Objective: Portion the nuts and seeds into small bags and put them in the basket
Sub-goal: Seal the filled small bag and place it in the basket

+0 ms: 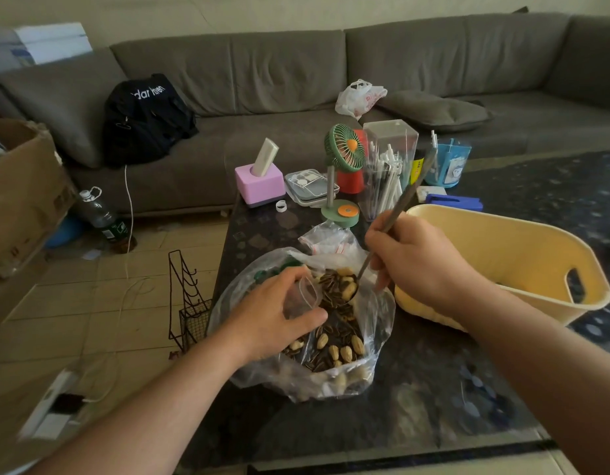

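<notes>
A large clear plastic bag (375,341) of mixed nuts and sunflower seeds (338,344) lies open on the dark table. My left hand (272,313) holds a small clear bag (305,296) open over it. My right hand (416,262) grips a long metal spoon (396,214); its bowl, heaped with seeds and nuts, sits right at the small bag's mouth. The yellow basket (536,248) stands just right of my right hand. More small empty bags (326,240) lie behind the big bag.
Behind the bags stand a green desk fan (343,173), a clear box of pens (387,169), a pink tissue box (260,181), a lidded tray (308,186) and a blue cup (445,164). A wire rack (189,303) sits on the floor left of the table's edge.
</notes>
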A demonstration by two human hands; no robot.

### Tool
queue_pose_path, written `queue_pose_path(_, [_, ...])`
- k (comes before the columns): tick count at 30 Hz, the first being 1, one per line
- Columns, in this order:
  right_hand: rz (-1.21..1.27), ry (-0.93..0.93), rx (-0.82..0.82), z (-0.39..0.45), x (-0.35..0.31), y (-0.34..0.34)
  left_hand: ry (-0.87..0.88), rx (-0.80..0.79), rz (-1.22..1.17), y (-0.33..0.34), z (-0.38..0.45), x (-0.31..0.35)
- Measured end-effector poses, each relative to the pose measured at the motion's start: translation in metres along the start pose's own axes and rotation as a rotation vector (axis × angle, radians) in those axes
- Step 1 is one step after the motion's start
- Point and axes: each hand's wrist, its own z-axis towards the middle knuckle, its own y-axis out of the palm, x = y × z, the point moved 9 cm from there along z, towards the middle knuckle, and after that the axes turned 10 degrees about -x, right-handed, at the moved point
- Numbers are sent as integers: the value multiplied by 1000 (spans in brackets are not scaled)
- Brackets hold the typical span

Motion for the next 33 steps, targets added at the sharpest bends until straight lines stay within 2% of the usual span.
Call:
queue_pose_path(5, [-91, -67, 36, -2, -24, -22, 28, 90, 29, -5, 1, 5])
queue_pose_path(10, [-146, -107, 0, -1, -32, -15, 3, 117, 97, -5, 3, 4])
queue_pose_path(15, [-358, -271, -53, -8, -53, 3, -22, 156, 151, -7, 5, 6])
queue_pose_path(23, [-540, -424, 0, -13, -66, 12, -24, 170, 152, -7, 6, 10])
queue_pose_path(33, [-541, -457, 1, -13, -68, 15, -31, 170, 118, -6, 7, 8])
